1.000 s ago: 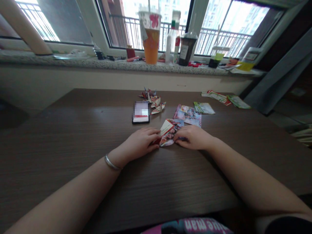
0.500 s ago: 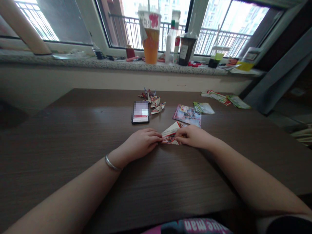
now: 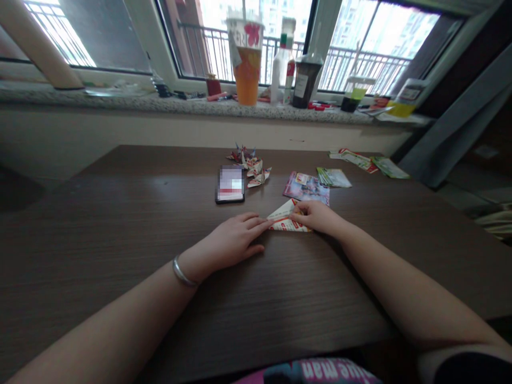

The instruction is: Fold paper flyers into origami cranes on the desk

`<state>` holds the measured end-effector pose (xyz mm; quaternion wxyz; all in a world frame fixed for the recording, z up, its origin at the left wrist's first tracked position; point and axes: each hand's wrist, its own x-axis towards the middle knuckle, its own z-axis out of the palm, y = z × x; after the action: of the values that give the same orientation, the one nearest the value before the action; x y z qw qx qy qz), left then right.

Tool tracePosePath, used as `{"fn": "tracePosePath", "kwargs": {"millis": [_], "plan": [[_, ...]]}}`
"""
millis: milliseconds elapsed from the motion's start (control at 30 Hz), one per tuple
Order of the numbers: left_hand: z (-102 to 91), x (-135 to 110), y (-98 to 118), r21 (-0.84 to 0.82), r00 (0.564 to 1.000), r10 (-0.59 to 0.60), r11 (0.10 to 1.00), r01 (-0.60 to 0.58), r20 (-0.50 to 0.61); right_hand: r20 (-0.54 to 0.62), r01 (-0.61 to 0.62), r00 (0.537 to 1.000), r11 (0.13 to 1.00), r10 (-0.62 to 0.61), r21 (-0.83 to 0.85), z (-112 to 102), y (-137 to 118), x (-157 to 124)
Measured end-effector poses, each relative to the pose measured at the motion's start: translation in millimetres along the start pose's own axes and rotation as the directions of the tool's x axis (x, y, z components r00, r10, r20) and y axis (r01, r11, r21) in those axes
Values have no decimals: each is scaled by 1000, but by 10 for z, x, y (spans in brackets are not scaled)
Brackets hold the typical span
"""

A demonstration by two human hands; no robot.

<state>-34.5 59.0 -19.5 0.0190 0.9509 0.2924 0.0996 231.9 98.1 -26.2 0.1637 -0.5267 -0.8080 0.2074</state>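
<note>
A folded piece of printed paper, cream with red markings, lies on the table as a pointed triangle. My left hand is open, its fingers stretched flat, with the index fingertip touching the paper's left tip. The thumb rests apart on the table. My right hand is closed in a pinch on the paper's right part, and its fingers hide some of that side. Just beyond, a glossy printed picture sheet lies flat. Several folded paper figures sit farther back beside a phone.
Green-edged printed cards lie at the right, with more paper strips behind them. Along the windowsill stand a large cup of orange drink, bottles, a dark drink cup and pens.
The paper's near part has turned over, showing cream print with a red band. My left fingers have straightened and the thumb has spread away. My right hand has shifted slightly up.
</note>
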Motion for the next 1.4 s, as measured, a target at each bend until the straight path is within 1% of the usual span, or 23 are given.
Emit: {"fn": "tracePosePath", "kwargs": {"millis": [167,233,300,400,467,700,1000,1167,1233,1300,1367,1400], "plan": [[6,15,10,23,1000,13,1000,-13,6,-5,23,1000,991,-24,-130,4,-31,-8],[15,17,0,32,1000,22,999,-22,9,-8,42,999,987,-44,-155,2,-41,-7],[31,14,-15,39,1000,20,999,-21,17,-2,36,999,987,-37,-158,-9,-44,-4],[50,4,-30,42,1000,14,999,-15,24,5,-27,1000,987,28,-157,-30,-37,2],[49,1,-25,43,999,12,999,-13,34,9,-45,999,987,47,-153,-39,-26,5],[27,17,14,40,998,10,999,-12,61,-6,-27,1000,990,27,-136,-27,11,17],[16,35,18,15,995,91,996,-91,29,47,-33,998,992,39,-123,-107,65,21],[-7,44,18,0,991,133,991,-133,10,23,-20,999,987,24,-161,-102,82,18],[-5,44,20,2,991,134,991,-134,-10,-9,19,1000,973,-22,-230,-92,66,10],[1,44,21,7,990,142,990,-142,-25,-64,86,992,942,-113,-324,-84,22,-7],[8,43,19,7,988,150,989,-150,-32,-119,158,967,893,-227,-421,-75,-52,-34],[11,43,16,2,988,152,988,-152,-34,-122,203,949,862,-290,-464,-68,-97,-50]]}}
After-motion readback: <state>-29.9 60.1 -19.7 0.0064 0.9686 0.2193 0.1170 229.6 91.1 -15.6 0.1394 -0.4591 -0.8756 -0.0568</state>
